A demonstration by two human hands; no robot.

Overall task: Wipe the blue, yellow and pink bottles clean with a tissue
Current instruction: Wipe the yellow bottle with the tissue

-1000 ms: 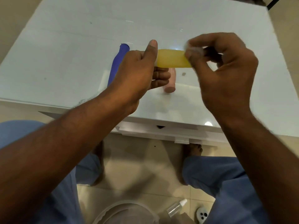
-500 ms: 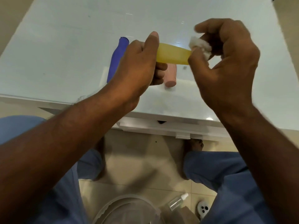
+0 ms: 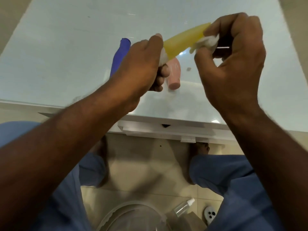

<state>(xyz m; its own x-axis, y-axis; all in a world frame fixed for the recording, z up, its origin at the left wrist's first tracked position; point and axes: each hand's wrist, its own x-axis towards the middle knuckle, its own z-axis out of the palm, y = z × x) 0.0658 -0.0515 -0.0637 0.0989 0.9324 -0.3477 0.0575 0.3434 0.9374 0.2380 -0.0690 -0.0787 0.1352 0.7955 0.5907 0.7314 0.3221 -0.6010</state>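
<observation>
From the head camera, the left hand (image 3: 141, 64) is curled shut around the near-left end of the yellow bottle (image 3: 182, 41), with the thumb lying along its top and a scrap of white showing between the fingers and the bottle. The bottle is held above the table (image 3: 58, 47), tilted so that its far end rises toward the right. There the right hand (image 3: 233, 52) pinches a crumpled white tissue (image 3: 206, 42) between thumb and fingers and presses it against the underside of the bottle near its far-right end; the other fingers are bent over the bottle's tip, so the end itself is mostly hidden. The blue bottle (image 3: 120, 55) lies on its side on the pale glass tabletop, to the left of the left hand and partly hidden by the wrist, its narrow end pointing away. The pink bottle (image 3: 174, 74) also lies on the table, just right of the left hand's knuckles and below the yellow one. A small dark spot (image 3: 188, 69) marks the glass beside it. Below the table edge are blue trouser legs, a beige tiled floor, a clear round container (image 3: 133, 214) and a small clear spray bottle (image 3: 183, 208) lying near the bottom of the view.
</observation>
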